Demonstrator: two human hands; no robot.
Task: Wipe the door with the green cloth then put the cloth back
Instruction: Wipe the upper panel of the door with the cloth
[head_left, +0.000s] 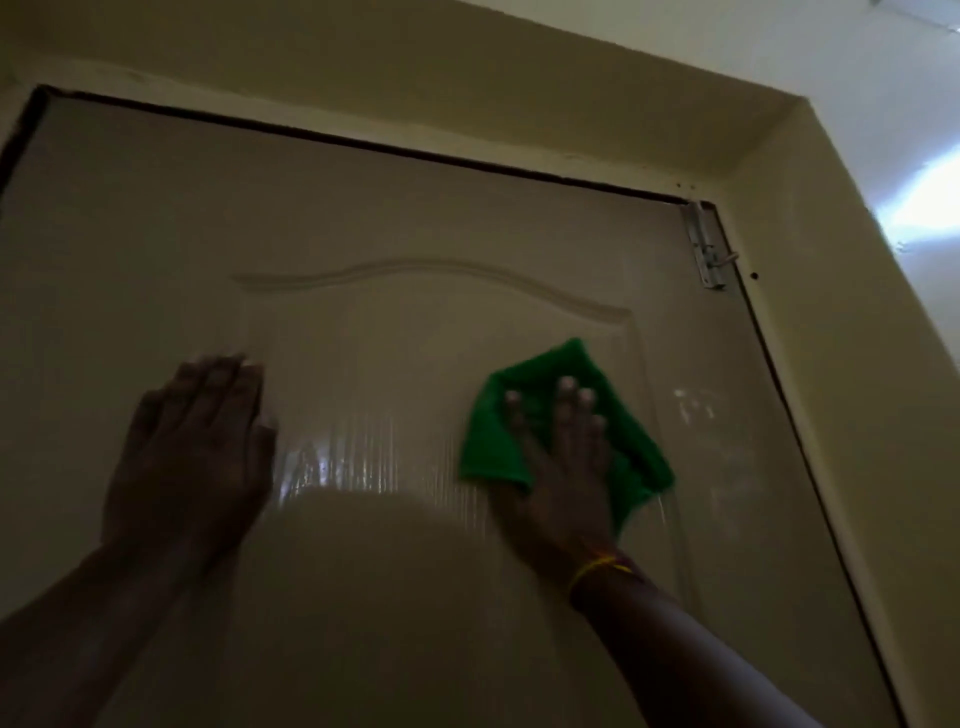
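A pale door (395, 218) with an arched raised panel fills the view, seen from below in dim light. My right hand (563, 467) lies flat on a green cloth (540, 387) and presses it against the door's upper right part. The cloth spreads out around my fingers. My left hand (195, 452) rests flat on the door to the left, fingers together, holding nothing. A yellow thread is tied around my right wrist.
A metal latch (706, 249) sits at the door's top right corner. The door frame (810, 415) and a wall run down the right side. Faint smears (696, 410) show on the door right of the cloth.
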